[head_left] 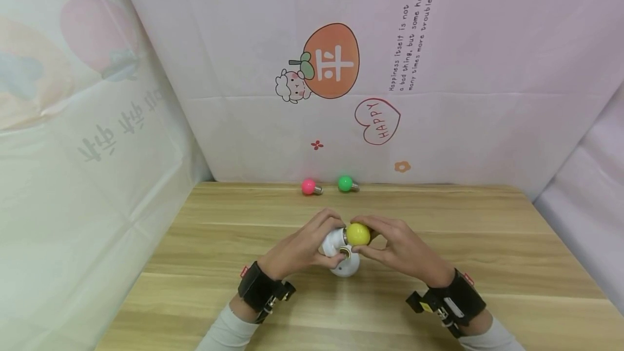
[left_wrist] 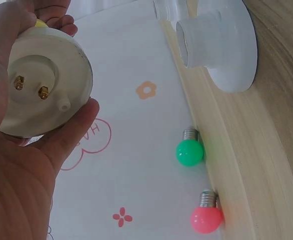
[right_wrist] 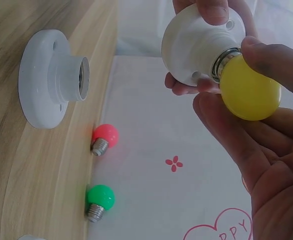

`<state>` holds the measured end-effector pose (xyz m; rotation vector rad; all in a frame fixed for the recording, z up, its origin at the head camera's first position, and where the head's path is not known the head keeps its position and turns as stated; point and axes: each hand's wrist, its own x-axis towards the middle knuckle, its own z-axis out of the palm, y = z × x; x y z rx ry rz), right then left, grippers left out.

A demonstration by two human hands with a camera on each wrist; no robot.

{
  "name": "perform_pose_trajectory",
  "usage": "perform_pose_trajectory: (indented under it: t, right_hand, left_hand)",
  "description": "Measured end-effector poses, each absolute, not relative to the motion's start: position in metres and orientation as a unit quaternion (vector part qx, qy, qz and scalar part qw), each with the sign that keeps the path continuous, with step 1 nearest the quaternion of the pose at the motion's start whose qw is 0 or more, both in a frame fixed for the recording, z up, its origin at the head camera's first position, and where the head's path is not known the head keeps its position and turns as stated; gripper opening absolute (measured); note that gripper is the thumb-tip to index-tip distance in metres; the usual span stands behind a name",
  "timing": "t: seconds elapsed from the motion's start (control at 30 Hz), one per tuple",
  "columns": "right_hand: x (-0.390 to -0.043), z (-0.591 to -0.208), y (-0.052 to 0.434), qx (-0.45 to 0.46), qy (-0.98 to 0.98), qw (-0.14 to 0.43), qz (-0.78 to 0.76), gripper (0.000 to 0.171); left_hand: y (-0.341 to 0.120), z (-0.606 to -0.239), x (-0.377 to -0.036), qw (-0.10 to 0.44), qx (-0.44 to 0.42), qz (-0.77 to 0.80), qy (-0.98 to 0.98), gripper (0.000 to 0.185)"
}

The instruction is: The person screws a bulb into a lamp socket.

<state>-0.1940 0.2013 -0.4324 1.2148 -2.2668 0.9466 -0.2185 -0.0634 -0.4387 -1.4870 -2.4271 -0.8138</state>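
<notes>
Left hand [head_left: 299, 248] is curled round a white lamp socket [right_wrist: 196, 52], lifted off the table [head_left: 205, 242]. Thumb on top, fingers under; the left wrist view shows the palm cupping the socket's round base [left_wrist: 41, 85] with two brass contacts on it.

Right hand [head_left: 397, 251] pinches the yellow bulb [head_left: 358, 234] between thumb and fingertips, fingers bent round the globe. The bulb's metal thread sits in the mouth of the held socket; a strip of thread shows at the rim in the right wrist view. How far it is seated, can't tell.

Both hands meet at the bulb/socket joint, above the table just in front of the person.

A second white socket [head_left: 345, 265] stands on the table directly below the hands, flange down, mouth up. Head view shows a metal liner inside the mouth, no bulb in it. Right wrist view gives the same: open barrel [right_wrist: 69, 80], nothing in it.

Beyond the hands, at the far table edge against the printed backdrop [head_left: 439, 96]: pink bulb [head_left: 309, 186] and green bulb [head_left: 345, 183], lying loose on their sides, near each other but not touching. Pink is on the left-hand side, green on the right-hand side. Both well apart from the hands.

Dark wrist straps [head_left: 258, 288] on both arms.
</notes>
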Motion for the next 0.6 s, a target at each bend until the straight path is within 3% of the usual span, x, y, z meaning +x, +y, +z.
perform_pose_trajectory:
  t: [0.6]
  right_hand:
    - [-0.1915,-0.4305,0.1996,0.412,-0.830,0.177,0.331,0.041]
  left_hand:
    - [-0.0627,-0.4390,-0.2170,0.075,-0.498,-0.283,-0.816,0.051]
